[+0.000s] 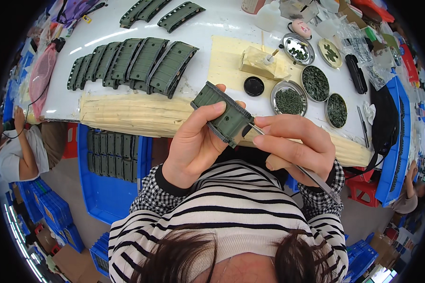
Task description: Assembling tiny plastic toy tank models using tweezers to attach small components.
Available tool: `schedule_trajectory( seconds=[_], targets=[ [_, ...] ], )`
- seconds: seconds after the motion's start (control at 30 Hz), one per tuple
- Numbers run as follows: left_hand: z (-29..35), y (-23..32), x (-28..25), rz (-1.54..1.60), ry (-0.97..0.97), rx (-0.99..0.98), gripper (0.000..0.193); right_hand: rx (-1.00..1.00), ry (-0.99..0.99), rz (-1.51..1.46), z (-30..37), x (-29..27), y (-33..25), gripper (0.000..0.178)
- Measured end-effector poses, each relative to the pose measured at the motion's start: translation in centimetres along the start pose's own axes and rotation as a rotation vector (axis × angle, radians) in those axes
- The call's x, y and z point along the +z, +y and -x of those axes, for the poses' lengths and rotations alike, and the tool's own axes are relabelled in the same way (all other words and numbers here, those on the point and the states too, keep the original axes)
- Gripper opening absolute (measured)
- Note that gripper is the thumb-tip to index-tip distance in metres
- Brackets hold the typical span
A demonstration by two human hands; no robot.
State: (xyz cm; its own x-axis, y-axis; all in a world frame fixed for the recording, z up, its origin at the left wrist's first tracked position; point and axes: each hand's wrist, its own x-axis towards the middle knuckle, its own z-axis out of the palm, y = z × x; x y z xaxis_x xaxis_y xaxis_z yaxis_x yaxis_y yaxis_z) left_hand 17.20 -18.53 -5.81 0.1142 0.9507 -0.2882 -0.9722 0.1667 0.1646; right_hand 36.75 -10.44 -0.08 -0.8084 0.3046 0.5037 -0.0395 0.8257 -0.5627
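My left hand (196, 137) is closed round a curved dark green plastic part (225, 114), held tilted in front of my chest with the thumb on its face. My right hand (300, 146) pinches a pair of metal tweezers (311, 175) like a pen. The tips of the tweezers meet the right-hand edge of the green part. Whether a small piece sits between those tips is too small to tell. Beyond my hands, a row of similar curved green parts (141, 59) lies on the white table (104, 28).
To the right stand round tins of small dark green pieces (315, 83), a black lid (254, 86) and a tape-wrapped block (264, 63). A blue crate (109, 200) at my left holds more green parts. Other people sit at both sides.
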Motion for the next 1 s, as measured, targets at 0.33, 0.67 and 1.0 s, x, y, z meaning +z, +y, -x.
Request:
schedule_trajectory(
  seconds=[0.33,0.67,1.0],
  targets=[
    [-0.1,-0.2,0.1,0.029,0.007,0.037,0.035,0.011,0.104,0.014,0.1,1.0,-0.2,0.033],
    [-0.2,0.1,-0.7,0.084,-0.075,-0.077,0.033,-0.005,0.068,0.013,0.2,0.8,-0.6,0.033],
    [-0.3,-0.1,0.0,0.044,-0.042,-0.015,0.036,-0.001,0.160,-0.051,0.7,1.1,-0.1,0.027]
  ],
)
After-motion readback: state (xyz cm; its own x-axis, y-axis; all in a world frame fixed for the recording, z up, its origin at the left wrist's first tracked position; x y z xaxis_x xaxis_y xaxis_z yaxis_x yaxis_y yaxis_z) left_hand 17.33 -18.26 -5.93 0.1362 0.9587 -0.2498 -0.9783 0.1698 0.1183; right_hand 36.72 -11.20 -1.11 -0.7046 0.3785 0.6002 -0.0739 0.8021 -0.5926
